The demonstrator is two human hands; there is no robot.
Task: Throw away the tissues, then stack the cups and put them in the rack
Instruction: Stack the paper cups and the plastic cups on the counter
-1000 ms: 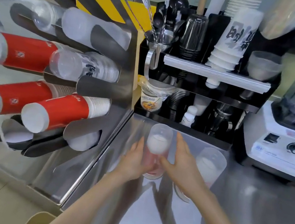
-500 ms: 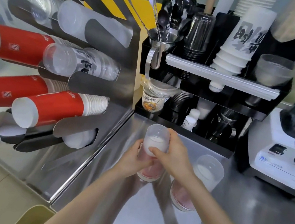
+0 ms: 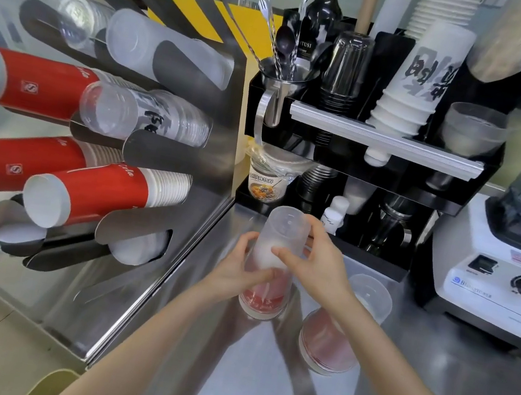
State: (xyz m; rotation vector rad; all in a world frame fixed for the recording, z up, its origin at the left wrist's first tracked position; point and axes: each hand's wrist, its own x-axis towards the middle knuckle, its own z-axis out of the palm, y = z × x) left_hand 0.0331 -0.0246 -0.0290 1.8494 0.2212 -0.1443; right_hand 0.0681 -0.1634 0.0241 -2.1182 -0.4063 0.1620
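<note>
A stack of clear plastic cups [image 3: 263,299] stands upside down on the steel counter [image 3: 253,387], its lower part tinted pink. My left hand [image 3: 235,271] wraps its left side. My right hand [image 3: 313,262] grips the frosted cup on top [image 3: 285,226] from the right. A second upside-down clear cup [image 3: 331,342], also pink near its rim, stands just to the right, partly behind my right forearm. The steel cup rack [image 3: 169,153] on the left holds sleeves of red paper cups [image 3: 96,192] and clear cups [image 3: 141,117]. No tissue is visible.
A black organiser [image 3: 379,169] with cups, utensils and bottles stands behind the stack. A white blender [image 3: 509,276] sits at the right. An instant noodle cup [image 3: 266,184] is at the organiser's left foot. A pale bin rim [image 3: 51,387] shows at the bottom left.
My right hand has moved from the stack's right side onto the top cup and closed around it. The stack looks taller and closer; the view shifted slightly.
</note>
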